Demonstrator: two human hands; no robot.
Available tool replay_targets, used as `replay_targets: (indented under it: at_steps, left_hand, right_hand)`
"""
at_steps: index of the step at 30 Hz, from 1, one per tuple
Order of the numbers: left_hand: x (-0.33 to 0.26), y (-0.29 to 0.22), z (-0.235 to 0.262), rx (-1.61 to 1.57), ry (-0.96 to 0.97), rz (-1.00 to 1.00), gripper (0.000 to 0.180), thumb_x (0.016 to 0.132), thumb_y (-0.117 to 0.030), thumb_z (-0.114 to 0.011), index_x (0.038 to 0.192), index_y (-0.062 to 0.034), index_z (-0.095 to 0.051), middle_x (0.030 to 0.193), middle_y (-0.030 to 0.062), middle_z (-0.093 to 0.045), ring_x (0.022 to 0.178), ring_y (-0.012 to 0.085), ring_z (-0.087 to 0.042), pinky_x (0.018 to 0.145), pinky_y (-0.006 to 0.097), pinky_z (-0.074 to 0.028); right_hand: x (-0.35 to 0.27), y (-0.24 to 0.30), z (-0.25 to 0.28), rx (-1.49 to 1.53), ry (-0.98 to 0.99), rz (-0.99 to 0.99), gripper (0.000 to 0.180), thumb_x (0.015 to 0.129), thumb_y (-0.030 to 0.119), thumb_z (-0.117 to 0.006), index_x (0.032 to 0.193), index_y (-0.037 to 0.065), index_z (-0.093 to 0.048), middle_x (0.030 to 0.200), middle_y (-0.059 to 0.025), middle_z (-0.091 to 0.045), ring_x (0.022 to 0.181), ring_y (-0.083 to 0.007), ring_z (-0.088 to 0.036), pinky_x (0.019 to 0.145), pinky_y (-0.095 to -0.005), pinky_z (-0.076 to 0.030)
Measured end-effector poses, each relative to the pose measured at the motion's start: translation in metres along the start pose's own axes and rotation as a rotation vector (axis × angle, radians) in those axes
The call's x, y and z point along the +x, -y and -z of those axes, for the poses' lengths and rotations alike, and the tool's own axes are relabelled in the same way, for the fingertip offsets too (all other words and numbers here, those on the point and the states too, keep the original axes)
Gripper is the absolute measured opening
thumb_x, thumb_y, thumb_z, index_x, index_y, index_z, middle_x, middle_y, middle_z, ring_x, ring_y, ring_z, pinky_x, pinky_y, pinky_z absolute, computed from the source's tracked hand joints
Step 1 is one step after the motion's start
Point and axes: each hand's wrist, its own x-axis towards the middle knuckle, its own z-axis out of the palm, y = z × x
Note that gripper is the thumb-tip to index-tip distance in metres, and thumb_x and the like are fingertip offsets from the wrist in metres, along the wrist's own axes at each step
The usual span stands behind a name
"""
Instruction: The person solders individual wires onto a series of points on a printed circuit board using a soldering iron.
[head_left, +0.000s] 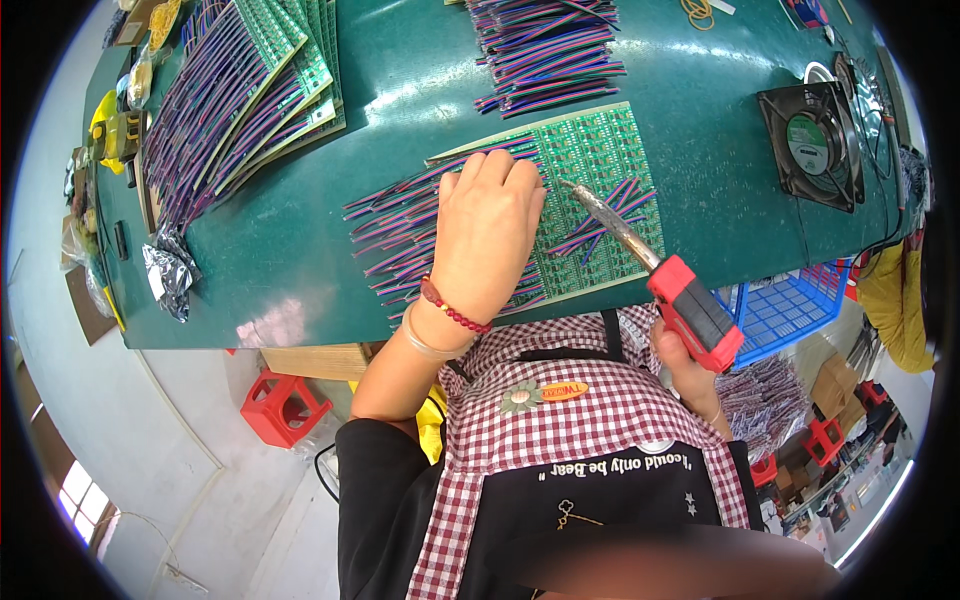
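My left hand [490,215] is over a green circuit board panel [600,140], its fingers bent down and closed near the panel's middle. What they pinch is hidden under the hand. Thin multicoloured wires [395,235] stick out to the left of the panel, and a small loose bunch of wires [605,225] lies across its right part. In my right hand [680,372] is a soldering iron [695,310] with a red and black handle. Its metal tip points up and left, a little right of my left fingers.
Wired circuit boards [250,95] are stacked at the far left, beside crumpled foil [172,275]. A wire bundle [545,55] lies behind the panel. At the right are a black fan [812,145] and, below the green table [700,80], a blue basket [790,310].
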Motion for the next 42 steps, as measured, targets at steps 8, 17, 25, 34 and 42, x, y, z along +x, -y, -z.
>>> replay_targets:
  at_steps: [8,17,25,34,42]
  left_hand:
    - [-0.001,0.000,-0.001,0.007,-0.005,0.000,0.007,0.081,-0.008,-0.068,0.081,-0.0059,-0.061,0.081,0.0081,-0.057,0.083,0.0282,-0.057,0.072,0.040,-0.043]
    - [-0.001,0.001,-0.002,0.008,-0.004,-0.002,0.008,0.081,-0.008,-0.068,0.081,-0.0055,-0.060,0.081,0.0081,-0.057,0.083,0.0277,-0.057,0.072,0.040,-0.041]
    - [-0.001,0.000,-0.004,0.010,0.000,-0.001,0.008,0.081,-0.009,-0.067,0.081,-0.0055,-0.060,0.080,0.0084,-0.057,0.082,0.0278,-0.056,0.072,0.040,-0.041]
    - [-0.001,0.000,-0.002,0.009,-0.014,-0.010,0.008,0.081,-0.008,-0.067,0.080,-0.0054,-0.059,0.080,0.0086,-0.056,0.082,0.0281,-0.056,0.071,0.040,-0.041]
    - [-0.002,-0.003,0.001,0.082,-0.005,-0.006,0.009,0.079,-0.009,-0.068,0.080,-0.0064,-0.060,0.081,0.0074,-0.056,0.082,0.0265,-0.056,0.074,0.040,-0.040]
  right_hand:
    - [-0.001,-0.004,0.000,-0.158,0.024,0.060,0.029,0.081,0.024,-0.071,0.101,0.004,-0.067,0.090,-0.0081,-0.062,0.072,-0.0219,-0.061,0.061,-0.0330,-0.046]
    - [-0.003,-0.004,0.001,-0.027,0.007,0.012,0.029,0.080,0.024,-0.070,0.100,0.004,-0.067,0.088,-0.0082,-0.061,0.069,-0.0232,-0.058,0.058,-0.0332,-0.044]
    - [-0.005,-0.006,-0.001,-0.144,0.022,0.017,0.028,0.078,0.023,-0.071,0.097,0.003,-0.066,0.084,-0.0096,-0.061,0.068,-0.0237,-0.058,0.058,-0.0342,-0.045]
    - [-0.006,-0.003,0.001,0.034,-0.030,-0.012,0.022,0.081,0.019,-0.069,0.093,0.001,-0.065,0.086,-0.0104,-0.061,0.071,-0.0232,-0.060,0.063,-0.0340,-0.048]
    - [-0.009,-0.007,0.003,0.100,-0.051,-0.018,0.024,0.086,0.018,-0.067,0.102,0.000,-0.065,0.086,-0.0049,-0.060,0.075,-0.0169,-0.059,0.067,-0.0314,-0.048]
